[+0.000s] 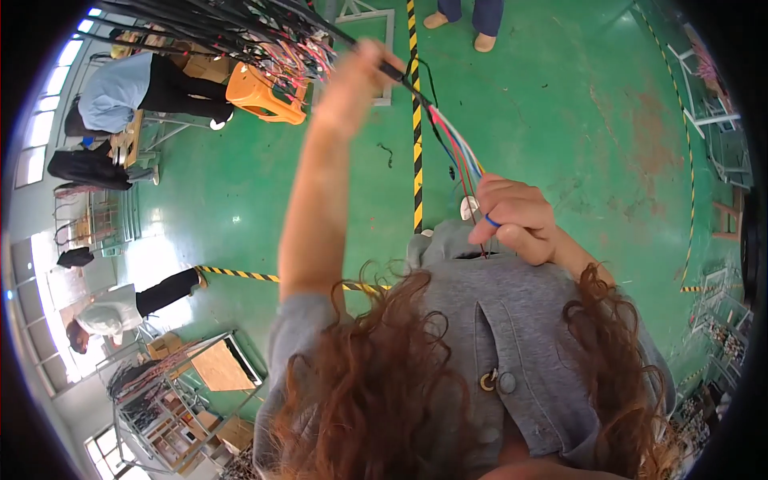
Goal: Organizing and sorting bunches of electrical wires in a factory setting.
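A wire harness point(392, 70) in black sheathing runs between my two hands. Its black end opens into loose red, white, blue and dark wires point(458, 140). Raised at the upper middle, my left hand point(352, 88) is blurred but wraps round the black sheathed part. Closer to my body, my right hand point(516, 218), with a blue ring on one finger, is closed round the loose wires. Thin wire ends hang below its fingers in front of my grey shirt. A thick bundle of black cables point(232, 28) with pink and red ends hangs beyond my left hand.
An orange plastic stool point(268, 94) stands at the upper left, near a bending person point(120, 92). Another person point(112, 310) is at the lower left by a metal rack point(172, 416). Black-yellow tape point(417, 160) crosses the green floor. Someone's feet point(484, 42) show at the top.
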`<state>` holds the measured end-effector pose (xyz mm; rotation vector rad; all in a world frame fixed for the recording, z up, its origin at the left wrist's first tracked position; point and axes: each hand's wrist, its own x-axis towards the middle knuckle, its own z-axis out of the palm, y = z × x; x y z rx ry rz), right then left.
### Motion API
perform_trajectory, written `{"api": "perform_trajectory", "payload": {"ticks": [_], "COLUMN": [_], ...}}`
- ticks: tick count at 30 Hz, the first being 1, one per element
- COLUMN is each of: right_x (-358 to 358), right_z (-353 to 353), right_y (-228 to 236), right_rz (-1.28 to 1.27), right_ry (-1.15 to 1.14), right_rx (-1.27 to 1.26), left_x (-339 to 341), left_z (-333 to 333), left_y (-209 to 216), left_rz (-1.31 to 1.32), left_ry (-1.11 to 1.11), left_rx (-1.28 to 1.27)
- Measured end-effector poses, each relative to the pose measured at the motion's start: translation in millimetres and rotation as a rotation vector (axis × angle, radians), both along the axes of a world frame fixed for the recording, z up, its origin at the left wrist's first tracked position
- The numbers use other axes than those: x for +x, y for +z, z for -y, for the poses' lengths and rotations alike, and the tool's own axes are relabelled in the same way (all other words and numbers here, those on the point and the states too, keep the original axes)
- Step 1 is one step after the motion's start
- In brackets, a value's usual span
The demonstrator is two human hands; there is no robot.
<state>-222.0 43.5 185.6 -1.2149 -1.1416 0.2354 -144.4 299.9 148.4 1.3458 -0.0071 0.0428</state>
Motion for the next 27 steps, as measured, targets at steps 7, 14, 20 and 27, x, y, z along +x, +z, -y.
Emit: {"api": "perform_trajectory", "payload": {"ticks": [7, 14, 20, 27], "right_x": [-28, -13, -15, -14], "right_z": [35, 86, 77, 60], "right_y": [-37, -92, -157, -183], "right_rz": [-0.250, -0.975, -1.022, -0.789], "right_ry": [-0.424, -0.166, -0.071, -0.031], "right_rx": [-0.014, -0.797, -0.904, -0.985], "left_x": [-70, -68, -89, -103], "left_z": [69, 87, 119, 120], "left_y": [-31, -62, -118, -157], "left_rz": [-0.124, -0.348, -0.407, -0.489], "left_ry": [-0.232, -0.254, -0.345, -0.322], "left_rx": [-0.208, -0.204, 0.148, 0.012]}}
